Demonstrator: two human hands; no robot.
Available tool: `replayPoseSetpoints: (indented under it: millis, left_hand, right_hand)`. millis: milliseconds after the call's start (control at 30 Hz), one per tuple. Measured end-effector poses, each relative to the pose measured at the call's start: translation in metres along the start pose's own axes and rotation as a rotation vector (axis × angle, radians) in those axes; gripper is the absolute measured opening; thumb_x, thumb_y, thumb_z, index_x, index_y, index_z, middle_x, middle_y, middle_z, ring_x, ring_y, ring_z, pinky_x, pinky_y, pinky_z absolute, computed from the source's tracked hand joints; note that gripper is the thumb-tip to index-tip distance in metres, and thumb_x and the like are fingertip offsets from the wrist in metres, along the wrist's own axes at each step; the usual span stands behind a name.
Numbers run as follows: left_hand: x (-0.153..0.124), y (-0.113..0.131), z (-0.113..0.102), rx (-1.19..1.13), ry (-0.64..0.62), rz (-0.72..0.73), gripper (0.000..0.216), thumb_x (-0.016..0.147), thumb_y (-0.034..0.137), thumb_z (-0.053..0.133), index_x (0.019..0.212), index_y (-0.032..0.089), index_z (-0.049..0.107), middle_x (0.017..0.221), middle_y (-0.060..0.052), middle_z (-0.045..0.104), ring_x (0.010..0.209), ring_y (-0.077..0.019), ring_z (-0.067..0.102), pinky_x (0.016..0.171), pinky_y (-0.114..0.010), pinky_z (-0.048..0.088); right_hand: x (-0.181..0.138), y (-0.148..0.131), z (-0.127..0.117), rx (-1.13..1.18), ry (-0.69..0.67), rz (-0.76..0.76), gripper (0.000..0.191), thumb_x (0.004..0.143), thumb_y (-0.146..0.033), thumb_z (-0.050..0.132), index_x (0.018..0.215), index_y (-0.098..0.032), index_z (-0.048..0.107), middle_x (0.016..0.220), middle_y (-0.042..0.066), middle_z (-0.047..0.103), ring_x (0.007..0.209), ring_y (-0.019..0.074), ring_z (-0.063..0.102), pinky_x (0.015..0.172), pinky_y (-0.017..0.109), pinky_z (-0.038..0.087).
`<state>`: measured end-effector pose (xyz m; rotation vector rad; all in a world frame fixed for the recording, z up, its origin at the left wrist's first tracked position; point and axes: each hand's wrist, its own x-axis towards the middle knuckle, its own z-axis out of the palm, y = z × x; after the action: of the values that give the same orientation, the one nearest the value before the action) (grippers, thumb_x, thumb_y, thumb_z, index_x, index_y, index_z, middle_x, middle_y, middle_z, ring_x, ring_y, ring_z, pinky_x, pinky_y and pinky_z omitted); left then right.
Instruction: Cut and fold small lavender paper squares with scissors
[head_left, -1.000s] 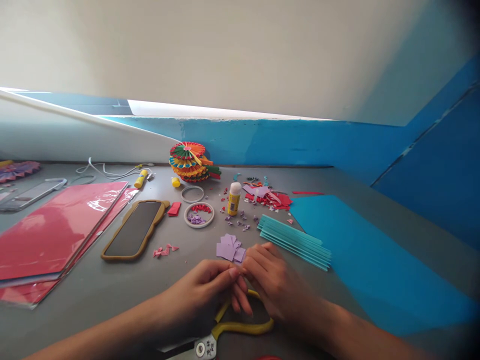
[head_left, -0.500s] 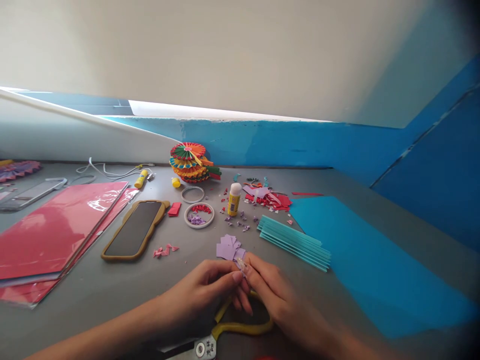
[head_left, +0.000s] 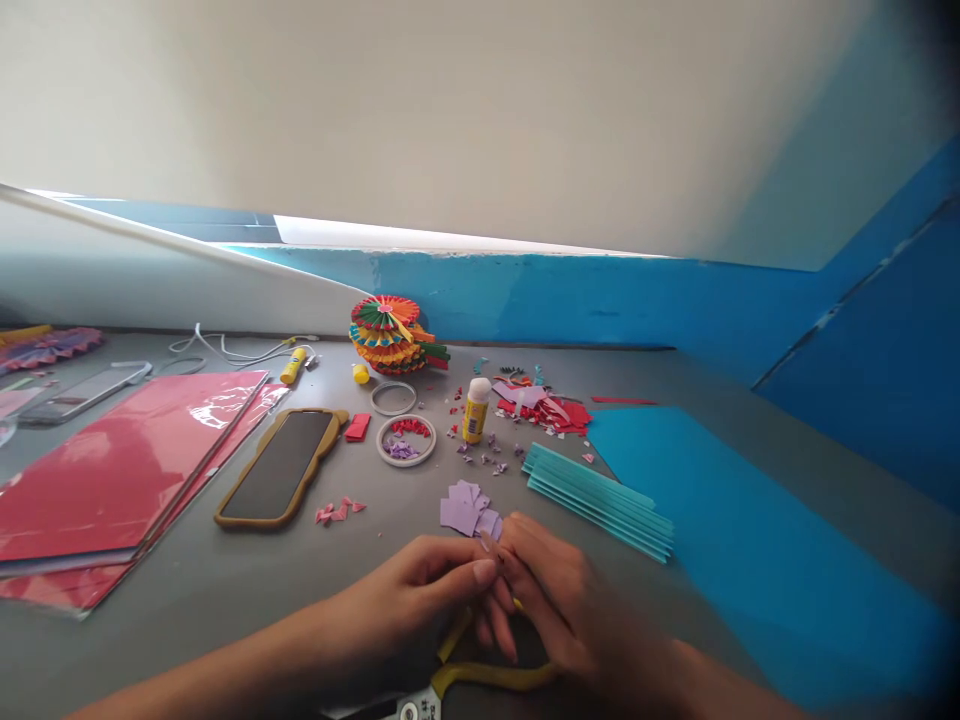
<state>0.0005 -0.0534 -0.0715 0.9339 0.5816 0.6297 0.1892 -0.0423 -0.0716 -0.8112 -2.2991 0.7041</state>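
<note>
My left hand (head_left: 412, 590) and my right hand (head_left: 559, 600) meet at the lower middle of the grey table (head_left: 225, 620), fingers curled together. A small paper piece seems pinched between them, mostly hidden by my fingers, so its colour is hard to tell. Just beyond my fingertips lies a loose pile of lilac paper squares (head_left: 466, 510). Yellow-handled scissors (head_left: 480, 675) lie under my hands, their handle loops partly covered. Folded teal paper strips (head_left: 600, 505) sit to the right of my right hand, apart from it.
Farther back stand a glue bottle (head_left: 475, 410), a ring dish of paper bits (head_left: 406, 440), red scraps (head_left: 544, 415) and a paper rosette stack (head_left: 394, 335). A phone in a tan case (head_left: 281, 467) and pink sheets (head_left: 127, 465) lie left; a blue sheet (head_left: 750, 540) lies right.
The lilac piece seen earlier at my right fingertips is now covered by my fingers. The whole scene sits slightly lower and to the right in view.
</note>
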Motion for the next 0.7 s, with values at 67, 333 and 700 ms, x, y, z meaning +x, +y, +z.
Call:
replayPoseSetpoints:
  millis: [67, 333, 700]
  left_hand:
    - [-0.002, 0.000, -0.001, -0.113, -0.022, -0.058, 0.031, 0.092, 0.036, 0.052, 0.086, 0.009, 0.065, 0.073, -0.007, 0.063, 0.071, -0.0131, 0.057, 0.071, -0.022, 0.040]
    - [-0.008, 0.019, 0.000, 0.061, -0.131, -0.113, 0.023, 0.089, 0.034, 0.056, 0.082, 0.014, 0.062, 0.067, -0.002, 0.063, 0.059, -0.0098, 0.052, 0.062, -0.021, 0.039]
    - [0.009, 0.019, -0.030, 0.356, 0.354, 0.207, 0.033, 0.091, 0.046, 0.048, 0.079, 0.015, 0.052, 0.064, 0.004, 0.045, 0.056, -0.0083, 0.037, 0.054, -0.021, 0.026]
  right_hand:
    - [0.000, 0.003, -0.002, -0.011, 0.032, -0.115, 0.025, 0.099, -0.017, 0.031, 0.077, -0.021, 0.044, 0.073, 0.002, 0.050, 0.070, 0.0168, 0.046, 0.065, 0.030, 0.039]
    - [-0.004, 0.005, -0.007, 0.031, 0.053, -0.269, 0.017, 0.100, -0.031, 0.038, 0.105, -0.023, 0.052, 0.090, 0.005, 0.059, 0.081, 0.0178, 0.054, 0.074, 0.030, 0.046]
    - [-0.018, -0.008, -0.013, -0.183, -0.260, -0.076, 0.020, 0.083, -0.031, 0.065, 0.102, -0.025, 0.061, 0.093, 0.006, 0.067, 0.082, 0.0246, 0.063, 0.068, 0.030, 0.052]
